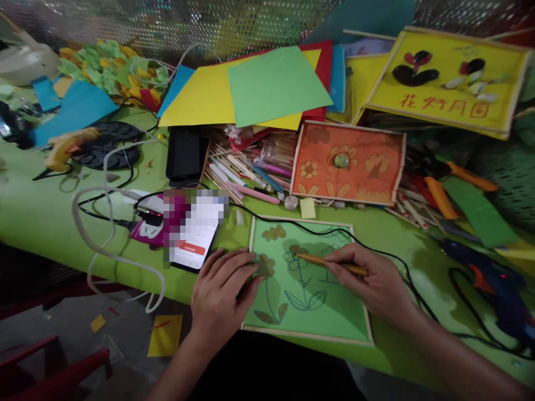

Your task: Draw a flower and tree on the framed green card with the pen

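A green sheet of paper (334,309) in a thin pale stick frame lies at the table's front edge. Flowers with stems and leaves are drawn on it; some petals and leaves are coloured brownish gold, others are only dark outlines. My right hand (371,281) grips a gold-coloured pen (313,259), its tip at the top of the middle flower, where one petal is gold. Across the sheet's left edge rests my left hand (228,284), fingers stretched out and holding nothing. It partly covers the left flower.
Left of the sheet, a lit phone (194,245) leans by a purple power strip (144,234) with cables. A black cable crosses the sheet's upper part. Behind are loose pens (254,178), an orange framed picture (355,161) and coloured paper (276,83). A dark blue glue gun (480,278) lies right.
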### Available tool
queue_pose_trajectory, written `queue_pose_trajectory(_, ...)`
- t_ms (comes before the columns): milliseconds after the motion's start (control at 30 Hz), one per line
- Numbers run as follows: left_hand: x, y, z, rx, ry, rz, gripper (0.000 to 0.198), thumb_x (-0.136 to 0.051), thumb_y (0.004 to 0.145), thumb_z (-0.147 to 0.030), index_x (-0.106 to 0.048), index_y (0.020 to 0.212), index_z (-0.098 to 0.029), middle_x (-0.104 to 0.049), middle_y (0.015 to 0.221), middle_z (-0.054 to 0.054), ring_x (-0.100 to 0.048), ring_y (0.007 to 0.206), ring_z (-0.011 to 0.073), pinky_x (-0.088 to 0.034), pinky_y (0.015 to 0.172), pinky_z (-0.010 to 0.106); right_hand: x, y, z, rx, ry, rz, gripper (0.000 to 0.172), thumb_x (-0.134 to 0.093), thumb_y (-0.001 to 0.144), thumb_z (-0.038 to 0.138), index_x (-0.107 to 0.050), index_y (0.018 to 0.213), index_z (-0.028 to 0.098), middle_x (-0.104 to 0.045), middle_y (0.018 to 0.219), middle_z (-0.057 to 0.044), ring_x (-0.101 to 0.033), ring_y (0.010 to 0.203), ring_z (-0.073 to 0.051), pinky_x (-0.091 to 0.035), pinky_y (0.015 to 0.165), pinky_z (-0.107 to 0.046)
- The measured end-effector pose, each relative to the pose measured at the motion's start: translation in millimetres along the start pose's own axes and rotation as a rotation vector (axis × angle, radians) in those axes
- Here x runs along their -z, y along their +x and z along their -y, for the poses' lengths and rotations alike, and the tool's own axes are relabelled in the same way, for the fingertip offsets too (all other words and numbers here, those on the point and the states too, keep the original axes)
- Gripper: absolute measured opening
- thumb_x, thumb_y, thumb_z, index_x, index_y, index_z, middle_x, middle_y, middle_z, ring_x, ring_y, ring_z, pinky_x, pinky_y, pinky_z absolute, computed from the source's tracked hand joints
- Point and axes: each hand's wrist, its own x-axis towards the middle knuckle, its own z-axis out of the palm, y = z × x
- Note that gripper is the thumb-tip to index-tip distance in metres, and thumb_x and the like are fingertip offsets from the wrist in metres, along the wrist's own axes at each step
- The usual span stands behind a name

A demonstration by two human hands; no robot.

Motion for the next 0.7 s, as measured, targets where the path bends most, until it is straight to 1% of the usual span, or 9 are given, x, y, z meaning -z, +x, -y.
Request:
queue_pose_trajectory(100, 0.5, 0.7, -0.7, 0.000, 0.006, -0.001, 0.014, -0.066, 0.093, -0.015, -0.068, 0.104, -0.024, -0.077, 0.113, 0.002, -0.072, 0.108, 0.0215, -0.048, 0.106, 0.044, -0.5, 0.2, -0.2, -0.015, 0.011, -0.014, 0.010, -0.066, 0.088, 0.028, -0.071, 0.083, 0.021, -0.071, 0.069, -0.001, -0.065, 0.058, -0.016, -0.050, 0.055, -0.026)
queue_pose_trajectory(300, -0.2, 0.9, -0.6, -0.003, 0.006, -0.008, 0.014, -0.067, 0.093, -0.015, -0.068, 0.104, -0.023, -0.077, 0.112, 0.003, -0.072, 0.107, 0.0217, -0.048, 0.105, 0.045, -0.9, 0.8, 1.6, -0.014, 0.023, 0.007, 0.011, -0.066, 0.087, 0.030, -0.070, 0.080, 0.022, -0.070, 0.069, -0.002, -0.064, 0.058, -0.017, -0.052, 0.054, -0.028)
queue_pose_trajectory(500, -1.0, 0.0, 0.9, -0.003, -0.001, 0.001, 0.015, -0.068, 0.092, -0.014, -0.068, 0.104, -0.023, -0.077, 0.113, 0.003, -0.072, 0.108, 0.0218, -0.048, 0.106, 0.045, -1.0, -2.2, -0.6, -0.037, 0.019, -0.038, 0.010, -0.065, 0.088, 0.028, -0.069, 0.082, 0.021, -0.068, 0.067, -0.001, -0.060, 0.055, -0.015, -0.048, 0.052, -0.026)
queue_pose_trajectory(700, -0.4, -0.1, 0.9, -0.002, 0.000, -0.004, 0.015, -0.068, 0.092, -0.015, -0.068, 0.104, -0.024, -0.077, 0.113, 0.003, -0.072, 0.108, 0.0216, -0.049, 0.105, 0.045, 0.9, -3.1, -1.0, -0.046, 0.022, -0.034, 0.013, -0.066, 0.088, 0.029, -0.068, 0.078, 0.021, -0.067, 0.066, -0.001, -0.061, 0.057, -0.015, -0.049, 0.053, -0.026)
